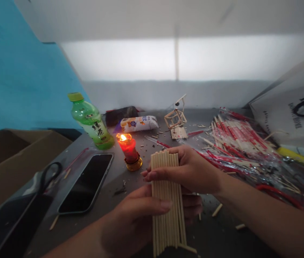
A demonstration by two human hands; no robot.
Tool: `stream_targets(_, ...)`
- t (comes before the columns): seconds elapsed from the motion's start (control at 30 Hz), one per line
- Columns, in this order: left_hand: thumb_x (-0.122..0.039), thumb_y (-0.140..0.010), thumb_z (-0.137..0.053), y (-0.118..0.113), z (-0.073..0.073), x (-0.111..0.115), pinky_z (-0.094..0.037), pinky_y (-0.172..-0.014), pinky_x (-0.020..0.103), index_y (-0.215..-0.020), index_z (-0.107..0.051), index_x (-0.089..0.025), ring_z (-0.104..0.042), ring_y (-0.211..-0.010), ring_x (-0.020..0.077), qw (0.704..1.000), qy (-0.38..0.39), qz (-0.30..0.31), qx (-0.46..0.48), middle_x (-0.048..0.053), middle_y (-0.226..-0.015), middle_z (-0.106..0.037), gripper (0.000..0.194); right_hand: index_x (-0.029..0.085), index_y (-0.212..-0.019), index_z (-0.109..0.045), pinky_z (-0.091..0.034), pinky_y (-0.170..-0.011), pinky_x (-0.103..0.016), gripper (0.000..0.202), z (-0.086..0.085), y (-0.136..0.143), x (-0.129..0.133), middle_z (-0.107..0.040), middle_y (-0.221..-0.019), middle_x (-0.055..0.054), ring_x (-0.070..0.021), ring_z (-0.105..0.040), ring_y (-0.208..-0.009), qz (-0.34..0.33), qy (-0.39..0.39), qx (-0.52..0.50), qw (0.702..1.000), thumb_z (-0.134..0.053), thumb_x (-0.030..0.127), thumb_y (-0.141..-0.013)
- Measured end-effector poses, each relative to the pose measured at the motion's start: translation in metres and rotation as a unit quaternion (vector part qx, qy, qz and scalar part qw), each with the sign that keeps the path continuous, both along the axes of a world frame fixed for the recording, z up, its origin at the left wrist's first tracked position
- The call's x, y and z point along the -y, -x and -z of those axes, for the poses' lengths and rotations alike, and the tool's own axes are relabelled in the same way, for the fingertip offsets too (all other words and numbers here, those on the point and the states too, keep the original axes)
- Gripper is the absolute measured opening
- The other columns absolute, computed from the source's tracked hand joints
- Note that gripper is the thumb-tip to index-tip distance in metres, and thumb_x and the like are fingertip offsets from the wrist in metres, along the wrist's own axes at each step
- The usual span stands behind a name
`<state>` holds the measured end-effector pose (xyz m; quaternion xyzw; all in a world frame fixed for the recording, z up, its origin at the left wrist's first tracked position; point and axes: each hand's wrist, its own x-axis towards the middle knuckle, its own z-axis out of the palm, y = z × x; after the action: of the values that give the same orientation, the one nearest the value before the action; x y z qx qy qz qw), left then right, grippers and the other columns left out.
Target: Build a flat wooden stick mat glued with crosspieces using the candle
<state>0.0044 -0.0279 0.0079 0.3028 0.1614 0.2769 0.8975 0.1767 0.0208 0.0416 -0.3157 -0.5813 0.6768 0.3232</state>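
Note:
A flat row of wooden chopsticks [168, 225] lies side by side between my two hands, close to the camera. My left hand [138, 211] is closed on its lower middle, thumb across the front and fingers behind. Higher up, my right hand [186, 168] grips the same row, its thumb over the front near the upper ends. One short stick juts out sideways at the bottom. Just left of the upper ends, a red candle [127, 147] burns on a gold base [134, 163].
Left of the candle stand a green tea bottle [94, 123] and a phone [87, 184]. Behind are a snack bag [138, 123] and a small stick frame [174, 120]. Packaged chopsticks [238, 138] pile up at right, beside a white bag [291, 104]. A cardboard box [19, 165] sits far left.

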Motion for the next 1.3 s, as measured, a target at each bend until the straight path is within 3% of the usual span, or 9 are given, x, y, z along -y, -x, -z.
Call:
stream_targets(0.2,-0.019,-0.091,-0.064,0.004,-0.003,0.006,-0.039,-0.111,0.057,-0.128,-0.067,-0.012,-0.064,-0.124,0.0359,0.999,0.025,0.016,-0.033,0.021,-0.128,-0.071,0.038,0.017,-0.087,-0.077,-0.046,-0.056,-0.019,0.022,-0.001,0.000,0.001,-0.072,-0.075,0.001,-0.0096,-0.062,-0.063,0.009,0.010,0.008,1.000,-0.086,0.034,-0.076)
stream_targets(0.43,-0.029,-0.102,-0.052,-0.001,-0.002,0.010,-0.051,-0.100,0.047,-0.125,-0.068,-0.010,-0.071,-0.113,0.0314,0.999,0.047,0.028,0.004,0.022,-0.123,-0.073,0.034,0.016,-0.082,-0.075,-0.043,-0.052,-0.019,0.024,-0.002,-0.002,-0.002,-0.067,-0.072,0.002,-0.0097,-0.058,-0.061,0.023,0.008,0.012,1.000,-0.086,0.036,-0.075)
stream_targets(0.67,-0.010,-0.096,-0.063,-0.005,0.002,0.012,-0.057,-0.093,0.035,-0.116,-0.073,-0.016,-0.076,-0.103,0.0228,0.999,0.028,0.012,-0.024,0.012,-0.112,-0.079,0.023,0.016,-0.085,-0.076,-0.043,-0.053,-0.019,0.026,0.004,-0.001,-0.002,-0.068,-0.074,0.001,-0.0099,-0.058,-0.062,0.025,0.027,0.011,0.999,-0.087,0.037,-0.073)
stream_targets(0.83,-0.004,-0.091,-0.068,-0.005,-0.002,0.018,-0.061,-0.087,0.035,-0.108,-0.076,-0.017,-0.078,-0.098,0.0235,0.997,0.029,-0.002,-0.072,0.011,-0.108,-0.080,0.023,0.016,-0.082,-0.075,-0.045,-0.055,-0.018,0.023,0.005,0.002,-0.003,-0.069,-0.075,0.002,-0.0094,-0.060,-0.064,0.019,0.043,-0.007,0.999,-0.088,0.033,-0.073)
stream_targets(0.97,-0.007,-0.092,-0.069,-0.005,0.004,0.018,-0.058,-0.097,0.043,-0.110,-0.075,-0.016,-0.074,-0.110,0.0290,0.995,0.026,-0.005,-0.094,0.014,-0.115,-0.078,0.022,0.016,-0.082,-0.076,-0.044,-0.054,-0.018,0.023,0.007,0.002,-0.002,-0.071,-0.074,0.001,-0.0099,-0.061,-0.063,0.024,0.046,0.002,0.999,-0.088,0.033,-0.074)
stream_targets(1.13,-0.012,-0.091,-0.071,-0.004,0.010,0.015,-0.055,-0.100,0.044,-0.110,-0.075,-0.017,-0.072,-0.113,0.0297,0.998,0.034,0.026,-0.042,0.015,-0.116,-0.078,0.020,0.015,-0.088,-0.075,-0.050,-0.063,-0.022,0.025,0.013,0.001,-0.003,-0.078,-0.087,-0.006,-0.0138,-0.067,-0.071,0.015,0.052,-0.007,0.999,-0.086,0.034,-0.076)
stream_targets(1.3,-0.012,-0.092,-0.068,-0.003,0.006,0.015,-0.052,-0.103,0.045,-0.118,-0.072,-0.013,-0.069,-0.118,0.0322,0.998,0.053,0.042,-0.012,0.020,-0.125,-0.074,0.027,0.014,-0.087,-0.076,-0.051,-0.061,-0.020,0.026,0.015,0.000,-0.006,-0.080,-0.090,-0.008,-0.0127,-0.068,-0.070,0.021,0.061,-0.006,0.998,-0.087,0.034,-0.075)
